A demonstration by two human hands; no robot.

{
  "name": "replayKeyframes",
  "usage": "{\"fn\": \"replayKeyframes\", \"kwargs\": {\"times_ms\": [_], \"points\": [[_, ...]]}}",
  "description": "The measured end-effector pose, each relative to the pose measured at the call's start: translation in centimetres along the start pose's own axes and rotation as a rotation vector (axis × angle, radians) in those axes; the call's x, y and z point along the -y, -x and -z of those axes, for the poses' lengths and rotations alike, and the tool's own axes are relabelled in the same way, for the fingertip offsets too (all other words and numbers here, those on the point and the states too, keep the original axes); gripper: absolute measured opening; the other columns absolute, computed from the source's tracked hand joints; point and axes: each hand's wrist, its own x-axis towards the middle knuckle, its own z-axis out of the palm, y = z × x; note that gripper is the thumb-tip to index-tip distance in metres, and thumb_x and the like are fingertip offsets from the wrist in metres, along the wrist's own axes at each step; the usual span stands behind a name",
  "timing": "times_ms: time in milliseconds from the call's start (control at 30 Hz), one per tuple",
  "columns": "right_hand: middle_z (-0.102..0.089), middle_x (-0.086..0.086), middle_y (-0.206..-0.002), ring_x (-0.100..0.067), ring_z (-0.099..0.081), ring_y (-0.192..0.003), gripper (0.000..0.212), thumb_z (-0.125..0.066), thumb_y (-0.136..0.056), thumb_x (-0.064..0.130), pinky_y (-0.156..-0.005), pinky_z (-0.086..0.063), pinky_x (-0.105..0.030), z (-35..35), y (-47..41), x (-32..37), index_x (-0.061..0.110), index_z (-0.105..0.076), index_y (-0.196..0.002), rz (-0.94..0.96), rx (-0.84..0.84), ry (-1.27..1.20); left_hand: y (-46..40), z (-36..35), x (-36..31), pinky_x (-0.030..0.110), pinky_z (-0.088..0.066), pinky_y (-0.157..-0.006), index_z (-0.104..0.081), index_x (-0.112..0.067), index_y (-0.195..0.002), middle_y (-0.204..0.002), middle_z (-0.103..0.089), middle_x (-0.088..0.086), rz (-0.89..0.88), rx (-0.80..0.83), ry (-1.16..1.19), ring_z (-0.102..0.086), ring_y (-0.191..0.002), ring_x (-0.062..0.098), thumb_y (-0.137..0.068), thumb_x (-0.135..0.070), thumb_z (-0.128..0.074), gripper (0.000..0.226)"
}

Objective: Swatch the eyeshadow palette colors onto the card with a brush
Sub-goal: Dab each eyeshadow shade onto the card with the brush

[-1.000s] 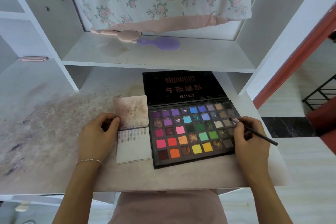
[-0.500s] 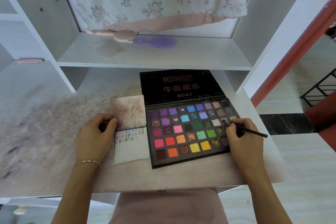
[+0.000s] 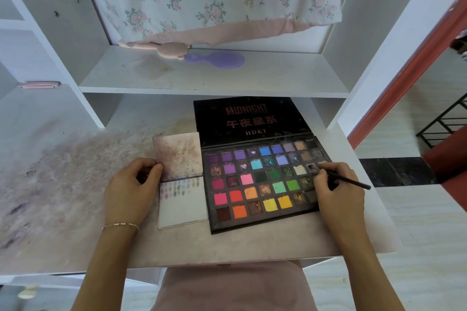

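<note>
White card [image 3: 182, 206], already carrying a short row of faint swatches along its upper edge, is lying flat on the desk [image 3: 247, 242] just beside the left edge of the eyeshadow palette [image 3: 262, 184], its long side running away from the person. Its blank lower part is sitting to the left of the brush [image 3: 346, 180], with the whole width of the palette between them, so the loaded tip will have to travel leftward across the pans to reach it. That brush is lying with its long axis pointing from upper left to lower right: the tip is dipping into a dark pan [image 3: 311, 167] near the palette's right edge, the handle trailing off to the right. The right hand [image 3: 338, 192] is pinching the brush close to the tip, fingers curled round it. The left hand [image 3: 131, 192] is much the nearer to the card; its curled fingers are gripping the edge of a stained, pinkish flap [image 3: 178, 155] raised just above the card, apparently steadying it.
</note>
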Motion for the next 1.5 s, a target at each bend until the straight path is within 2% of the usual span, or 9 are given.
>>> {"fn": "replayKeyframes", "kwargs": {"times_ms": [67, 200, 333, 400, 500, 633, 867, 1133, 1500], "points": [[-0.058, -0.005, -0.091, -0.019, -0.055, -0.084, 0.01, -0.054, -0.086, 0.005, -0.072, -0.046, -0.027, 0.0, 0.0, 0.0, 0.012, -0.057, -0.093, 0.005, 0.006, 0.008, 0.0, 0.0, 0.0, 0.028, -0.038, -0.069, -0.066, -0.017, -0.083, -0.076, -0.062, -0.002, 0.01, 0.004, 0.015, -0.055, -0.074, 0.02, -0.084, -0.017, -0.061, 0.005], [-0.058, -0.003, -0.084, -0.016, -0.055, -0.079, 0.014, -0.055, -0.085, 0.005, -0.062, -0.041, -0.017, 0.1, 0.2, -0.1, 0.018, -0.055, -0.087, 0.011, -0.002, -0.023, 0.0, 0.0, 0.1, 0.029, -0.04, -0.07, -0.067, -0.014, -0.085, -0.078, -0.063, -0.001, 0.012, 0.007, 0.011, -0.056, -0.075, 0.021, -0.084, -0.017, -0.061, 0.007], [-0.058, 0.003, -0.079, -0.009, -0.057, -0.077, 0.018, -0.054, -0.085, 0.004, -0.061, -0.048, -0.018, -0.1, 0.6, 0.5, 0.022, -0.054, -0.084, 0.044, 0.024, -0.069, 0.0, -0.1, 0.2, 0.028, -0.038, -0.068, -0.067, -0.016, -0.085, -0.077, -0.062, -0.003, 0.008, 0.003, 0.012, -0.056, -0.075, 0.019, -0.084, -0.018, -0.061, 0.007], [-0.058, 0.008, -0.076, 0.0, -0.057, -0.074, 0.025, -0.053, -0.085, 0.003, -0.057, -0.048, -0.01, -0.3, 0.9, 1.2, 0.027, -0.053, -0.081, 0.075, 0.053, -0.109, 0.0, -0.2, 0.3, 0.027, -0.037, -0.067, -0.067, -0.016, -0.086, -0.078, -0.062, -0.004, 0.001, 0.003, 0.003, -0.055, -0.075, 0.017, -0.084, -0.018, -0.06, 0.007], [-0.057, 0.009, -0.075, 0.008, -0.054, -0.074, 0.026, -0.054, -0.084, -0.001, -0.06, -0.043, -0.003, -1.2, 1.7, 2.5, 0.025, -0.054, -0.081, 0.128, 0.137, -0.158, 0.0, -0.2, 0.4, 0.027, -0.038, -0.067, -0.067, -0.017, -0.087, -0.078, -0.062, -0.003, -0.011, 0.007, -0.009, -0.055, -0.075, 0.017, -0.085, -0.018, -0.06, 0.007], [-0.057, 0.008, -0.073, 0.0, -0.056, -0.071, 0.024, -0.056, -0.083, -0.002, -0.057, -0.041, -0.005, -3.2, 3.5, 4.6, 0.022, -0.056, -0.082, 0.236, 0.268, -0.196, -0.1, -0.2, 0.4, 0.026, -0.038, -0.063, -0.067, -0.016, -0.087, -0.077, -0.062, -0.004, -0.004, 0.006, -0.01, -0.055, -0.073, 0.016, -0.085, -0.019, -0.06, 0.008], [-0.051, 0.016, -0.071, -0.003, -0.052, -0.07, 0.032, -0.06, -0.084, 0.008, -0.059, -0.039, -0.008, -6.6, 5.6, 7.8, 0.037, -0.049, -0.076, 0.277, 0.497, -0.257, -0.1, -0.3, 0.4, 0.025, -0.039, -0.062, -0.067, -0.018, -0.085, -0.076, -0.063, -0.005, 0.0, 0.006, 0.0, -0.057, -0.072, 0.014, -0.084, -0.02, -0.061, 0.007], [-0.056, 0.007, -0.077, -0.002, -0.051, -0.077, 0.015, -0.06, -0.083, 0.011, -0.065, -0.04, -0.008, -7.8, 5.6, 8.6, 0.025, -0.056, -0.079, 0.269, 0.566, -0.213, -0.1, -0.2, 0.8, 0.015, -0.036, -0.057, -0.065, -0.025, -0.079, -0.07, -0.062, -0.012, -0.003, -0.005, 0.024, -0.055, -0.067, 0.002, -0.082, -0.021, -0.062, 0.006], [-0.055, 0.011, -0.082, -0.001, -0.049, -0.083, 0.016, -0.06, -0.082, 0.013, -0.07, -0.044, -0.015, -8.1, 5.6, 8.4, 0.028, -0.054, -0.078, 0.284, 0.597, -0.126, -0.3, -0.4, 0.9, 0.012, -0.034, -0.056, -0.067, -0.024, -0.078, -0.066, -0.058, -0.016, -0.01, -0.021, 0.01, -0.052, -0.063, -0.004, -0.081, -0.022, -0.063, 0.005]]}}
